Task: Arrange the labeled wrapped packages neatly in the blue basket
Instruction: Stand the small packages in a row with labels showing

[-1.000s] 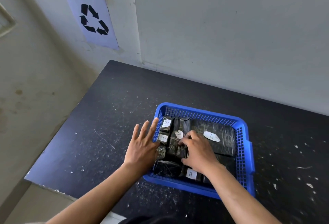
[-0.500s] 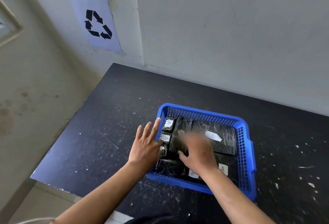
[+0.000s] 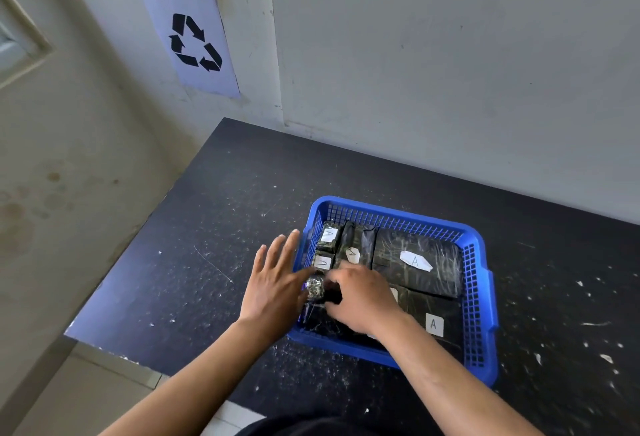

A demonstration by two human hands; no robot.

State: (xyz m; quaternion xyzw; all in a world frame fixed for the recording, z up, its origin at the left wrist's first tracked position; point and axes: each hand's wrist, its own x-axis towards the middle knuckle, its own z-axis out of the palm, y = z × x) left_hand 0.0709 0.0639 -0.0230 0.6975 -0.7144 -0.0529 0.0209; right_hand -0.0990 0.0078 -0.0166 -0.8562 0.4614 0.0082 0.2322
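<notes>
The blue basket point(image 3: 398, 215) sits on the black table and holds several dark wrapped packages with white "A" labels. A large package point(image 3: 391, 248) fills the far right, and another labeled one point(image 3: 446, 311) lies in front of it. Three small packages point(image 3: 328, 238) stand in the far left corner. My left hand point(image 3: 277, 283) is spread flat against the basket's left wall from outside, thumb over the rim. My right hand point(image 3: 363, 297) is inside the basket, fingers curled on a small shiny package point(image 3: 315, 289) at the left side. What lies under that hand is hidden.
The black table point(image 3: 214, 227) is scratched and speckled with white flecks; its left edge and near left corner drop off to the floor. A grey wall stands right behind the table, with a recycling-symbol sheet point(image 3: 194, 40) taped on it.
My right hand slid from the middle packages toward the near left of the basket, uncovering the labeled middle package. My left hand stayed against the basket wall.
</notes>
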